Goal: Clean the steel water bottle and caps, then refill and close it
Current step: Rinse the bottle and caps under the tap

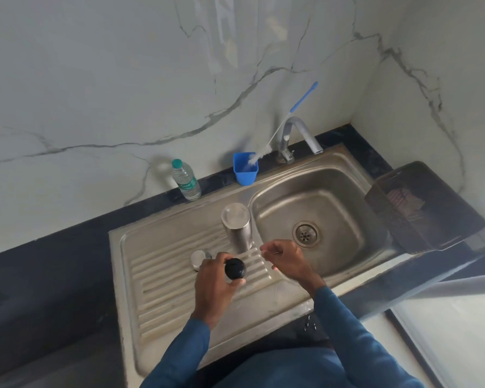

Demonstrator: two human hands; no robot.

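Note:
The steel water bottle [236, 227] stands upside down on the ribbed drainboard [163, 278], next to the basin. A small steel cap [198, 259] rests on the drainboard to its lower left. My left hand [216, 284] grips a black inner cap [235, 268] just in front of the bottle. My right hand [287, 259] hovers over the basin's near left edge with its fingers curled; a thin thing seems pinched in them, too small to tell.
A steel sink basin [333, 208] with a drain lies to the right, the tap [298, 135] behind it. A blue cup [246, 168] holds a long bottle brush [286, 124]. A plastic water bottle [186, 180] stands by the wall. A dark basket [423, 205] sits at the right.

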